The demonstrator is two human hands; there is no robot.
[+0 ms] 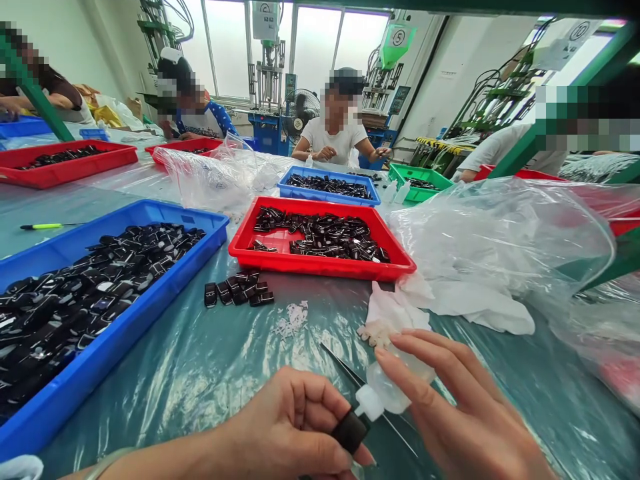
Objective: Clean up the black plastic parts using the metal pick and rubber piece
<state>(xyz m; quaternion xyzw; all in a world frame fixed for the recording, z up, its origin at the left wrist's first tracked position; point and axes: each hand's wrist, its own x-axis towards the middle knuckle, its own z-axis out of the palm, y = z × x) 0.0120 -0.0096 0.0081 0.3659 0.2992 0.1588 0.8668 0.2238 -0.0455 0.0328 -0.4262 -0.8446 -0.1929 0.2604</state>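
My left hand [295,427] is closed on a small black plastic part [350,431], pinched between thumb and fingers low in the view. My right hand [460,413] wraps a small clear squeeze bottle [395,387] whose white nozzle [369,402] touches the black part. Black tweezers [345,370] lie on the table under the bottle. A short row of black parts [239,290] sits on the teal plastic sheet [200,360] ahead of my hands. A little pile of white bits [293,319] lies near it.
A blue tray [150,300] full of black parts stands at left. A red tray [320,263] of parts is ahead, with a blue tray [330,193] behind. Clear plastic bags [495,247] and white cloth [480,307] fill the right. Several seated people work at the table's far side.
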